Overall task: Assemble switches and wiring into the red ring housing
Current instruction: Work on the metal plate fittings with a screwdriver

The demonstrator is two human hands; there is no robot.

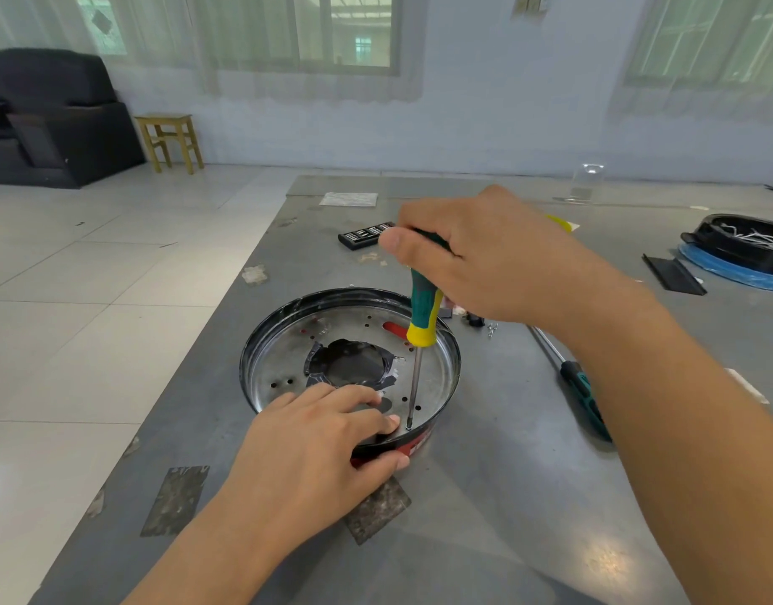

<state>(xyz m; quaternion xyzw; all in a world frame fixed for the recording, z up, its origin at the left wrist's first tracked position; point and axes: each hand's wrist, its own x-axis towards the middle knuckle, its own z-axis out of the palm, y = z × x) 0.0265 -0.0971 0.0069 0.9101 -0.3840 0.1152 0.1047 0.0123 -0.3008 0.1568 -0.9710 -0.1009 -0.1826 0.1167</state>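
Screwdriver point(424, 314) is gripped by right hand point(480, 259), tip seated near housing point(450, 364) rim. Left hand point(319, 438) pinches that rim, fingertips just beside the tip. Slip-out under tilt is judged likely to strike them.

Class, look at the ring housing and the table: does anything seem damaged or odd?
Yes. The central hole in the housing's metal plate has a ragged, taped edge, and the table shows worn tape patches.

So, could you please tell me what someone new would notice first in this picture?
Probably the green-and-yellow screwdriver standing upright in the middle, gripped by the right hand, its tip at the near edge of the round ring housing. The left hand grips that near rim. A second screwdriver lies on the table to the right.
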